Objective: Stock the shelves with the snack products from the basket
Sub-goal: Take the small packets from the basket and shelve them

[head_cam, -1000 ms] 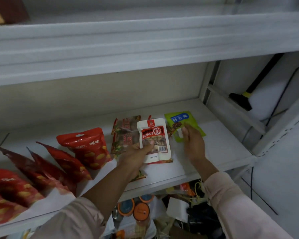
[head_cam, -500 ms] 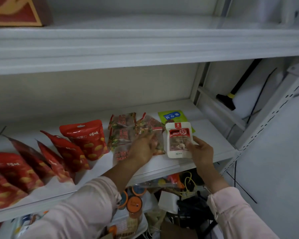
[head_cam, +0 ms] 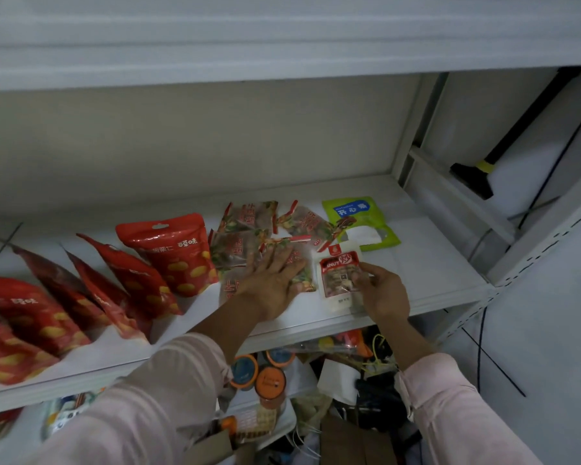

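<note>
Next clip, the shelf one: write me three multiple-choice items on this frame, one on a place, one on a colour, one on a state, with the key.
1. Where is the green pack relative to the peanut pack?
A) behind it
B) in front of it
C) underneath it

2. What is the peanut pack's main colour?
A) blue
B) white, with a red label
C) black

3. What is the left hand doing?
A) gripping a can
B) pointing upward
C) lying flat on the clear packets

Key: 1 A, it lies beyond the peanut pack's top edge. 2 B, white borders frame a red label. 3 C, its fingers are spread straight over the packets.
</note>
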